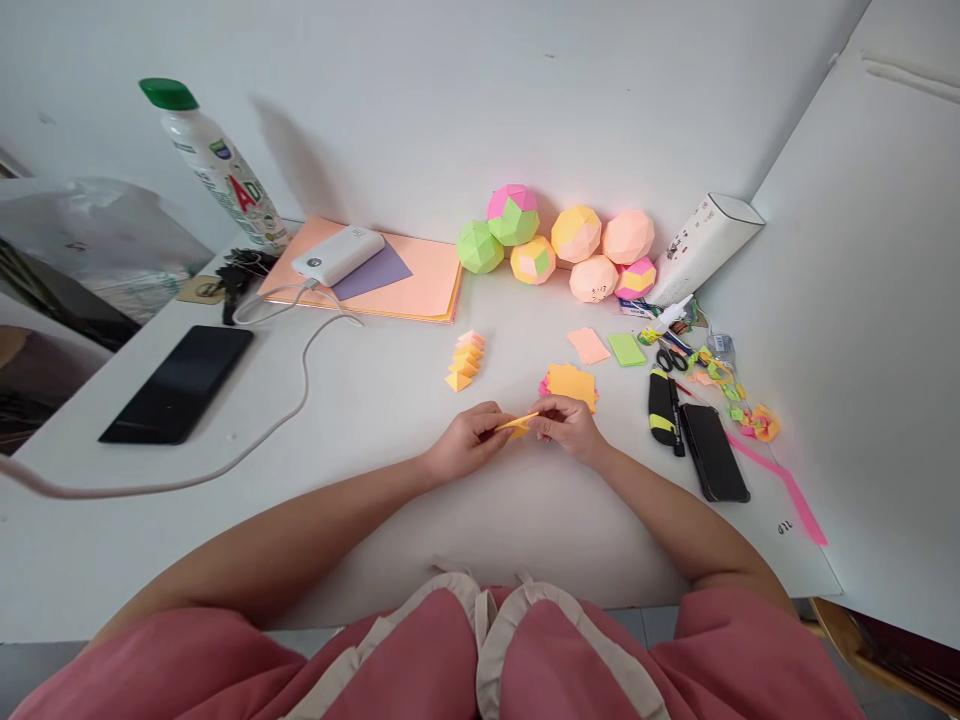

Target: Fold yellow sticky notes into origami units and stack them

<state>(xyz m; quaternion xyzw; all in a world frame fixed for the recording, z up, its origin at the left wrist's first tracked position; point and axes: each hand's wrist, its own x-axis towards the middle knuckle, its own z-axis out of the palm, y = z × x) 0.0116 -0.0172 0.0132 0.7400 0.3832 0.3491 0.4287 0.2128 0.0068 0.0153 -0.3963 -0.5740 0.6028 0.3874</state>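
Between my two hands, just above the table, is a small orange piece of paper (517, 424), partly folded. My left hand (471, 440) pinches its left end, and my right hand (566, 425) pinches its right end. Behind my right hand lies a stack of orange paper squares (571, 385) with pink edges showing underneath. A row of folded orange and peach paper pieces (465, 362) stands beyond my left hand. Farther back on the right are a peach paper square (588, 346) and a green paper pad (626, 349).
Several folded paper balls (576, 235) rest along the wall. On the right lie scissors (671, 360), a utility knife (661, 407), a black phone (715, 452) and paper scraps. On the left are a tablet (178, 385), a cable (304, 370), a power bank (339, 256) and a bottle (221, 170).
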